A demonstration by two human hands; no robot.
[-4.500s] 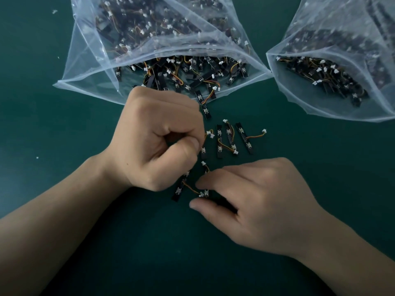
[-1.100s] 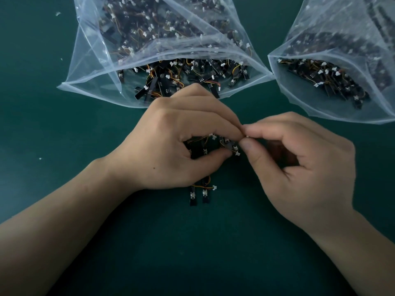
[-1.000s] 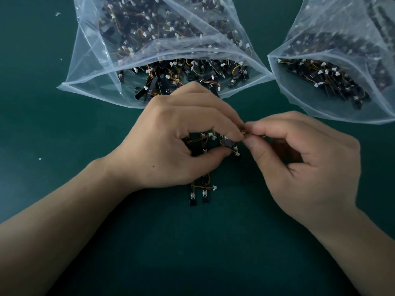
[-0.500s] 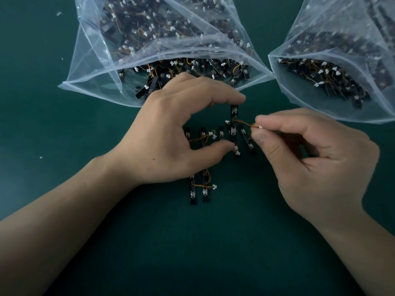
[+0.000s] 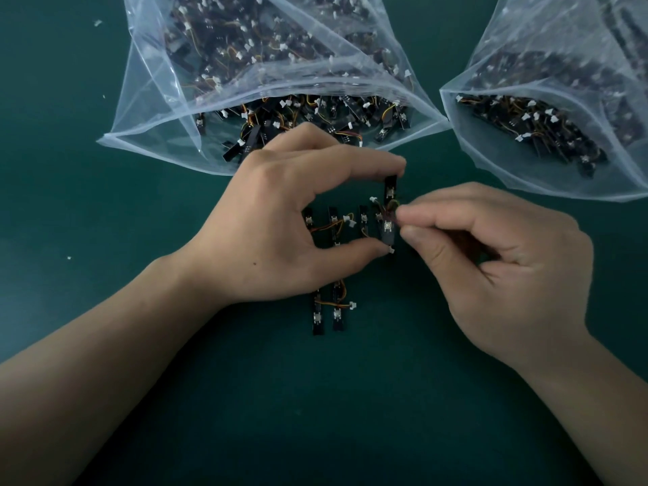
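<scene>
Over the dark green desk (image 5: 105, 240) the left hand (image 5: 280, 222) has a small black circuit strip (image 5: 387, 230) caught lengthwise: fingers (image 5: 385, 163) curled down onto its far end, thumb pressed up under its near end, so it is clamped between them just above the desk. The right hand (image 5: 508, 268) is tight beside it, thumb and forefinger pinched together on the strip's thin orange wire (image 5: 392, 206), the other fingers curled into the palm. Under the arch of the left hand a few more strips (image 5: 333, 224) lie side by side, their wires looping across them, and another pair (image 5: 328, 312) lies just below the left wrist. Beyond the hands, an open clear plastic bag (image 5: 157, 110) full of the same parts gapes toward the person, and a second bag (image 5: 491, 163) sits to its right.
</scene>
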